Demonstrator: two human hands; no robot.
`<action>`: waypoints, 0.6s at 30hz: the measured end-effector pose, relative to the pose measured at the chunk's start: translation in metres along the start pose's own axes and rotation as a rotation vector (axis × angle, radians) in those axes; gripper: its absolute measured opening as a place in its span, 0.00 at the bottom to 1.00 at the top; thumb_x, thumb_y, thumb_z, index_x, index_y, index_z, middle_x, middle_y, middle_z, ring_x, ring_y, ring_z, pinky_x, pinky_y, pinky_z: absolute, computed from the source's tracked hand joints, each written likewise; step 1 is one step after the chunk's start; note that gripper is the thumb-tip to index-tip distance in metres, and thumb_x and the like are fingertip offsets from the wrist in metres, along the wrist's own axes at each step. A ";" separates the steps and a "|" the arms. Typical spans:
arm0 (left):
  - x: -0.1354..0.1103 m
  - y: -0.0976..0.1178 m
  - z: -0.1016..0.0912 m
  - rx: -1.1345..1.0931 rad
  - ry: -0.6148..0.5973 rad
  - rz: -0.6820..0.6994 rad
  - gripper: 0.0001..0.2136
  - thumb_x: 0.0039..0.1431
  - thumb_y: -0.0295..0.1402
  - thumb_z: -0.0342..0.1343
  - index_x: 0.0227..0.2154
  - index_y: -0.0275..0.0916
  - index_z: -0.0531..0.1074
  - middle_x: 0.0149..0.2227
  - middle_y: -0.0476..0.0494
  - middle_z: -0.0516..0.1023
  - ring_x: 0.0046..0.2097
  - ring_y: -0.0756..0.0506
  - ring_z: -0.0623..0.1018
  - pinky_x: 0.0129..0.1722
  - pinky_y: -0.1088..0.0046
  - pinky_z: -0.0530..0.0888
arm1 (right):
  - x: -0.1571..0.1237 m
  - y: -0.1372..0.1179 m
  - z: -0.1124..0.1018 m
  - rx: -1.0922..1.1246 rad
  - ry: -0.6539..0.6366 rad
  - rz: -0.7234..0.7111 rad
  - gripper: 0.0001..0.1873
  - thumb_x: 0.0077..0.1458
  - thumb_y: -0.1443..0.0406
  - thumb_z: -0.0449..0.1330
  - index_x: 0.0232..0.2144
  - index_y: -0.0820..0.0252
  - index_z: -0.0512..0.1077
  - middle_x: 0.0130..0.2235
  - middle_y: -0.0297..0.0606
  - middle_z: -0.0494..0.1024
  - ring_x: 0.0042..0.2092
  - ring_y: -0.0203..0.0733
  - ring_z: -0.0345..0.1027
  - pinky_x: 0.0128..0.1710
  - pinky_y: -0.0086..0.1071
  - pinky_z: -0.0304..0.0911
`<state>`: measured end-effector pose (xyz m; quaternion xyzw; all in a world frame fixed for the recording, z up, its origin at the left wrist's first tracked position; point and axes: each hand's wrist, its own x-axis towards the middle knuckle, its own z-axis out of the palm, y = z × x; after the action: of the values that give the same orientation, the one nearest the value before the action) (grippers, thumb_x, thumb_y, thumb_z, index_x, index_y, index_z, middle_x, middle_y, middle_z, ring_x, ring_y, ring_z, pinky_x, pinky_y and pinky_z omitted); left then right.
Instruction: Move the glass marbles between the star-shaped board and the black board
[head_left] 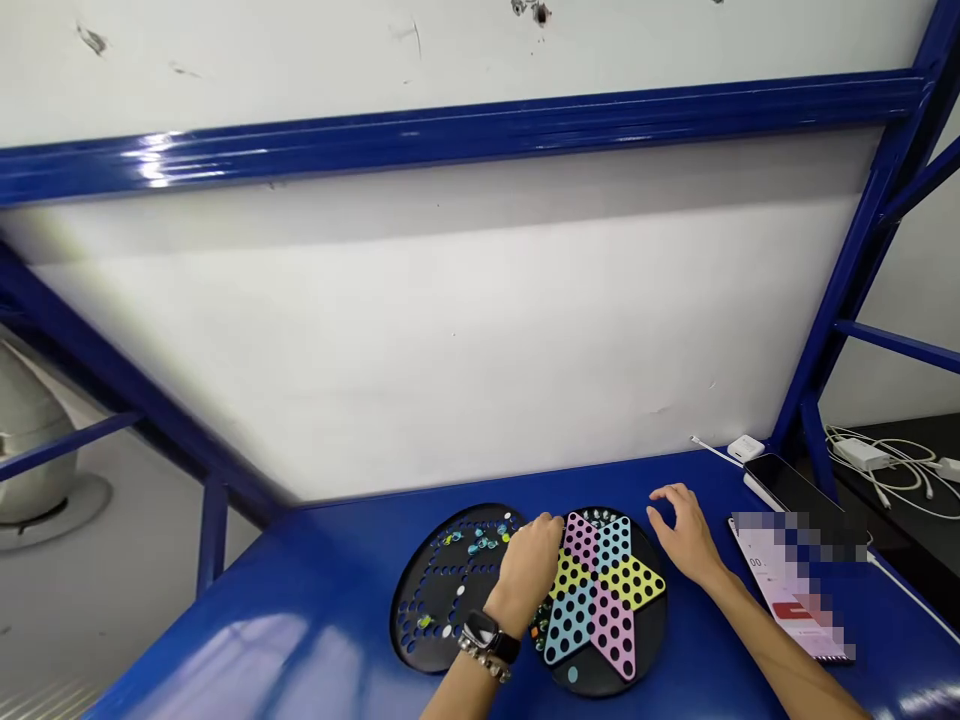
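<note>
My left hand [528,562], with a black watch [489,634] and a beaded bracelet on its wrist, is over the place where two round black boards meet. Its fingers curl downward, and whatever they pinch is hidden. Under and left of it lies a black board [420,600] with rows of holes and several glass marbles [484,541]. To its right, a Chinese checkers board [600,580] has a pink, blue and yellow star; marbles show at its rim. Just right of that board, my right hand [686,535] hovers with thumb and fingers apart, holding nothing.
On the right of the blue table [322,590] lie a phone with a lit screen [795,600], a dark device [795,490], a white charger [746,448] and a cable. Blue frame bars [465,130] and a white wall panel [450,320] stand behind.
</note>
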<state>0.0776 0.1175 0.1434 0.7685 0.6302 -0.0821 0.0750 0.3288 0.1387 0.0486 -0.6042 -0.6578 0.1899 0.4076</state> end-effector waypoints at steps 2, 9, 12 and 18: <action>0.005 0.002 -0.001 0.044 -0.027 0.017 0.18 0.62 0.14 0.46 0.47 0.33 0.74 0.47 0.35 0.79 0.46 0.40 0.81 0.43 0.68 0.76 | -0.001 0.001 0.001 0.001 -0.007 -0.002 0.10 0.60 0.59 0.55 0.40 0.55 0.73 0.45 0.43 0.75 0.49 0.53 0.68 0.52 0.48 0.63; 0.019 0.007 -0.012 0.103 -0.045 0.015 0.12 0.60 0.19 0.55 0.46 0.33 0.74 0.46 0.32 0.79 0.46 0.38 0.81 0.44 0.66 0.77 | -0.001 0.001 0.004 0.023 0.006 0.006 0.10 0.59 0.59 0.56 0.38 0.54 0.74 0.44 0.42 0.76 0.49 0.52 0.70 0.51 0.46 0.64; 0.025 0.010 -0.015 0.112 -0.045 0.014 0.11 0.60 0.19 0.55 0.44 0.33 0.75 0.45 0.34 0.79 0.45 0.40 0.82 0.45 0.66 0.77 | -0.001 0.003 0.005 0.031 0.015 0.007 0.10 0.59 0.58 0.56 0.38 0.54 0.74 0.43 0.42 0.76 0.49 0.52 0.70 0.51 0.46 0.64; 0.027 0.011 -0.016 0.109 -0.023 0.015 0.11 0.61 0.17 0.53 0.43 0.32 0.76 0.43 0.40 0.80 0.43 0.43 0.81 0.44 0.67 0.77 | 0.000 0.007 0.005 0.063 -0.017 0.018 0.10 0.59 0.58 0.55 0.39 0.55 0.73 0.43 0.43 0.75 0.49 0.52 0.69 0.52 0.48 0.63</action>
<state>0.0939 0.1448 0.1536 0.7751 0.6181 -0.1246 0.0408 0.3291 0.1417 0.0402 -0.5955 -0.6493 0.2191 0.4192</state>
